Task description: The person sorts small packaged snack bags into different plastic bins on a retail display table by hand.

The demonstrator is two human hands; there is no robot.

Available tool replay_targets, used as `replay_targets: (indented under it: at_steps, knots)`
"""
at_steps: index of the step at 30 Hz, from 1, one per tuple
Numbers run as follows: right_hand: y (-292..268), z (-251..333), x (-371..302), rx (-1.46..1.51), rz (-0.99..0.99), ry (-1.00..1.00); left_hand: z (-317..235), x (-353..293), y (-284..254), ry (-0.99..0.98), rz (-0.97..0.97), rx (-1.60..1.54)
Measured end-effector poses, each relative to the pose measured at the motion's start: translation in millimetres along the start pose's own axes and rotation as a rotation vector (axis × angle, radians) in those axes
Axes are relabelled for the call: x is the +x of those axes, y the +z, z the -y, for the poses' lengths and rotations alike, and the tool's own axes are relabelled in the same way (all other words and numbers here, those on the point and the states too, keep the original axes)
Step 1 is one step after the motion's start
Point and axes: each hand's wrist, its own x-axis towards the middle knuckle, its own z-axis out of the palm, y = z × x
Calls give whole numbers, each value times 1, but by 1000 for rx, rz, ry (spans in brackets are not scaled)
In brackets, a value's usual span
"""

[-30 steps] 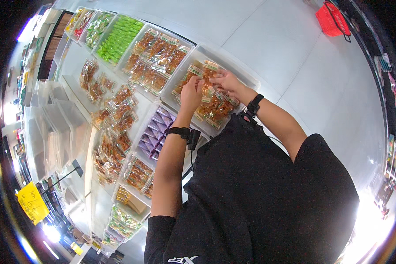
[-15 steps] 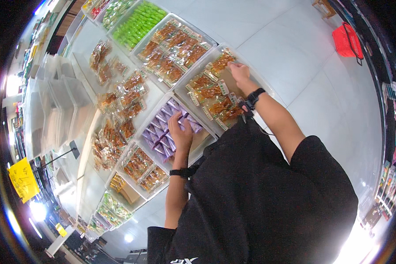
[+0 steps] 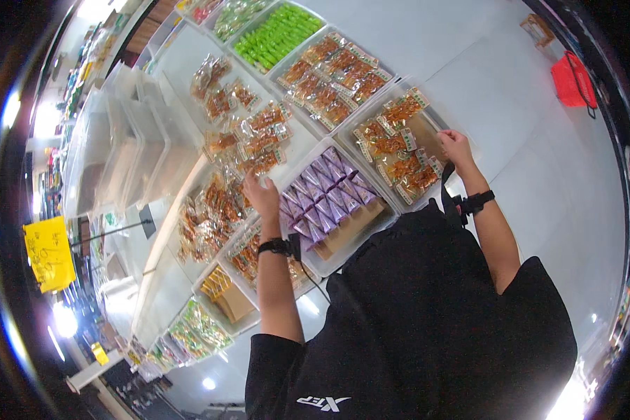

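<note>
My left hand (image 3: 261, 197) is open above the loose pile, its fingertips beside a clear packet of reddish-brown snack (image 3: 262, 162). Several more such packets (image 3: 213, 206) lie heaped around it on the table. Over the right side of a clear plastic bin (image 3: 425, 133), my right hand (image 3: 456, 147) has its fingers curled together; whether anything is in them I cannot make out. Inside that bin, snack packets (image 3: 392, 145) lie in rows beside bare brown cardboard. Between my hands stands a bin of purple cone-shaped packets (image 3: 329, 192), lined up in rows.
Farther away are a full bin of brown snack packets (image 3: 336, 77) and one of bright green packets (image 3: 276, 35). Stacked clear bins (image 3: 129, 154) stand at the left, near a yellow sign (image 3: 49, 253). A red basket (image 3: 572, 82) sits on the floor at right.
My left hand has left the purple packets for the loose snack pile. My right hand has drawn back from the packets to the bin's right side. The view has shifted.
</note>
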Motion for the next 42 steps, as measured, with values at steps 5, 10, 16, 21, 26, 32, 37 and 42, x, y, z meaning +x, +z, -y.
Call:
replay_targets:
  at_steps: [5, 10, 16, 21, 26, 32, 37, 42]
  knots:
    - [-38, -3, -60, -37, -137, -25, -7, 51, 20, 429, 170, 337]
    - [-45, -10, -114, 10, -193, 38, 12, 92, 46, 523, 178, 718]
    - [-70, -21, -172, 190, -201, 223, -15, 119, 40, 471, 246, 492]
    - [-54, -12, -160, 163, -55, 265, -12, 114, 25, 389, 326, 341]
    - [6, 17, -119, 2, 232, 106, -58, 66, 15, 359, 141, 7]
    - [71, 65, -103, 103, 621, 60, -171, -49, 45, 872, 350, 18]
    - [72, 17, -49, 429, 666, 126, -208, -90, 64, 816, 587, -157]
    - [57, 28, -41, 382, 584, 231, -196, -78, 80, 577, 972, -549]
